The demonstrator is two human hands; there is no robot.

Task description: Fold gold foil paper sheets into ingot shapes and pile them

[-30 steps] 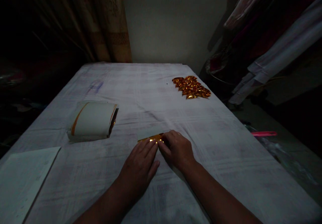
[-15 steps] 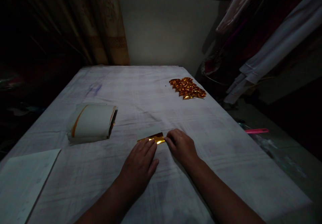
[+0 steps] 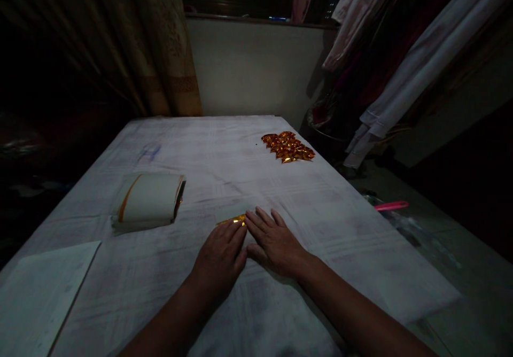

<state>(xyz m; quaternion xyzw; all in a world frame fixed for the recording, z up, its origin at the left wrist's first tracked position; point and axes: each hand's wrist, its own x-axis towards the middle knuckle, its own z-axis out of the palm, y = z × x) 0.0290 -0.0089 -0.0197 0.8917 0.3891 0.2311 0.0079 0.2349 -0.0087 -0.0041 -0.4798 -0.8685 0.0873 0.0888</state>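
Note:
A narrow strip of shiny gold foil paper [image 3: 233, 220] lies on the cloth in front of me, much of it covered by my fingers. My left hand [image 3: 222, 250] rests flat over its near side, fingers together and stretched out. Touching the foil's right end, my right hand [image 3: 274, 242] lies flat with its fingers spread a little. A cluster of folded gold foil pieces [image 3: 287, 147] sits near the far right edge. On the left is a stack of pale paper sheets [image 3: 152, 199] with an orange stripe, curved over at the top.
The table [image 3: 192, 282] wears a pale checked cloth. A white sheet or board [image 3: 44, 293] lies at its front left. Clothes [image 3: 401, 79] hang at the right, and a pink handle [image 3: 391, 206] shows beyond the right edge. A curtain [image 3: 172, 52] hangs behind.
My right hand has gone from pinching the foil's right end to lying flat over it, nearer my left hand. Less of the foil shows. The camera view has tilted up slightly.

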